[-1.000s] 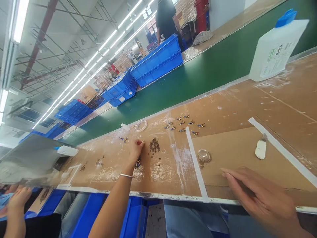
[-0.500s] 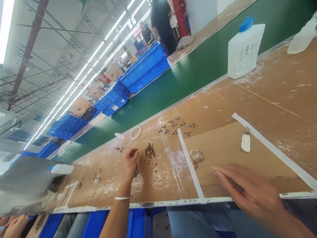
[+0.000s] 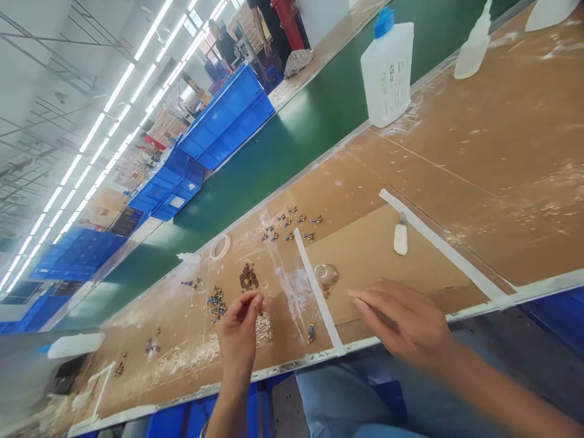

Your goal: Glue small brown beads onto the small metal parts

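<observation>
The left hand (image 3: 238, 331) hangs over the near part of the bench (image 3: 502, 164), thumb and forefinger pinched together at the tips; whether a part sits in that grip is too small to tell. Just beyond it lie a cluster of small blue-and-brass parts (image 3: 215, 302) and a pile of dark beads (image 3: 249, 278). A single blue part (image 3: 311, 333) lies near the bench edge, beside the white tape strip (image 3: 314, 283).

The right hand (image 3: 404, 319) rests flat on the cardboard sheet (image 3: 365, 249), fingers extended and grip open, holding nothing. A clear round dish (image 3: 326, 274) stands just beyond its fingertips.

Procedure for the pick in hand, as judged from this position:

1. Keep the pinch at the fingertips only; the parts are small and are likely to slip from a broad grip.
2. Lift one part at a time from the edge of the cluster, so the neighbours stay put.
3. Keep the right hand pressing the sheet flat, so the bench surface stays steady.
4. Keep the wrist clear of the beads; a brush could scatter them.

A white bottle (image 3: 387, 70) stands far back, well apart from both hands.
</observation>
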Demonstrator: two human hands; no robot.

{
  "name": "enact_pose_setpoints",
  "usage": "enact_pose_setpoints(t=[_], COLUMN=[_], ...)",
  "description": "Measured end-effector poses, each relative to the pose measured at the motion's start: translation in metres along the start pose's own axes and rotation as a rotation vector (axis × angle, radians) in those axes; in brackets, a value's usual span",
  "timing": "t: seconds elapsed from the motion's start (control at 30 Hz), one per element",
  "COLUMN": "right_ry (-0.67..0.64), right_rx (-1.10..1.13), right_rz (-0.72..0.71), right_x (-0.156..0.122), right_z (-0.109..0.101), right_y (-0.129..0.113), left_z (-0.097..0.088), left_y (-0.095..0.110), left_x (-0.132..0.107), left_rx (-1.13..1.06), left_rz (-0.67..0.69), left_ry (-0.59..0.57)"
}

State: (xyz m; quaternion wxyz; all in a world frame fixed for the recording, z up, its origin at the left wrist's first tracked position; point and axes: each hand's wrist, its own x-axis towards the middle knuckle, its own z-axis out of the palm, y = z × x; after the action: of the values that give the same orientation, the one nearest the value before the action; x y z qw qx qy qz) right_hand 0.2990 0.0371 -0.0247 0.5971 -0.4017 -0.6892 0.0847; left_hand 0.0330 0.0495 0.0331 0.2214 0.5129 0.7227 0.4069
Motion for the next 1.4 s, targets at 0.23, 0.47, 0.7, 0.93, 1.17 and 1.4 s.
enact_pose_setpoints(t=[0.23, 0.47, 0.7, 0.93, 1.17, 1.4], right_ry=[-0.025, -0.014, 0.018, 0.033, 0.029, 0.016], right_rx=[0.012, 0.029, 0.026, 0.073, 0.098, 0.020], right_rz=[0.036, 0.012, 0.004, 0.030, 0.061, 0.037], right_x=[-0.001, -0.004, -0.004, -0.004, -0.003, 0.001], right_z=[-0.001, -0.001, -0.001, 0.000, -0.001, -0.003], right_y=[0.002, 0.004, 0.003, 0.004, 0.004, 0.002], left_z=[0.024, 0.040, 0.032, 0.039, 0.056, 0.071], left_y=[-0.010, -0.001, 0.011, 0.046, 0.052, 0.054], left_x=[-0.074, -0.089, -0.079, -0.054, -0.036, -0.030], left_rx=[0.300, 0.196, -0.193, -0.526, -0.524, -0.254], left_rz=[0.415, 0.225, -0.251, -0.450, -0.316, -0.136], left_ry=[-0.111, -0.128, -0.200, -0.125, -0.087, -0.020])
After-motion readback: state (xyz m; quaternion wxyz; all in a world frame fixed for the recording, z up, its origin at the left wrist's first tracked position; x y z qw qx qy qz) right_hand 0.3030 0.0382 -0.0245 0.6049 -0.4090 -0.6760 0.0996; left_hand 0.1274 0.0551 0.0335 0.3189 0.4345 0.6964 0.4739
